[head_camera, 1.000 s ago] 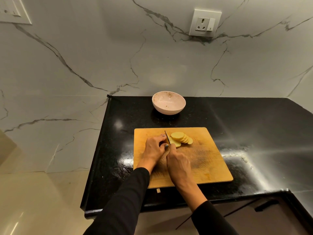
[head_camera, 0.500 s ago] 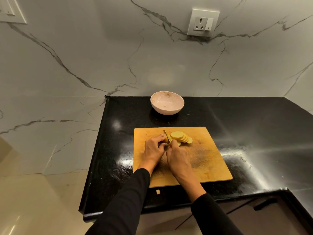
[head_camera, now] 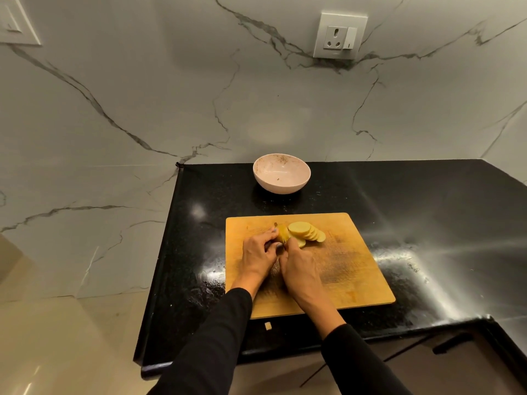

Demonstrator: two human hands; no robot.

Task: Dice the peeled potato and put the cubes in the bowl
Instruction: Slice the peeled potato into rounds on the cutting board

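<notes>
Slicing the potato (head_camera: 283,235) into rounds on the cutting board (head_camera: 342,269), toward its far left corner. Left hand (head_camera: 258,256) pinching the uncut stub, fingertips (head_camera: 274,231) curled right at the blade. Right hand (head_camera: 301,270) wrapped tight around the knife (head_camera: 276,225); handle hidden, only the tip showing past the stub.

Doing this well: keeping the left fingertips tucked back, since so little potato is left to hold; cutting straight down so the last rounds match the fanned slices (head_camera: 306,231) lying just right of the blade. Judging the dicing itself as not yet begun: stacking the rounds, cutting into strips, then crosswise.

Bowl (head_camera: 281,173) waiting beyond the board's far edge on the black counter (head_camera: 427,209), near the wall, holding no cubes. Nothing lying between board and bowl. One small pale scrap (head_camera: 267,325) sitting on the counter just off the board's near edge. Wall socket (head_camera: 339,35) well above, out of the way.
</notes>
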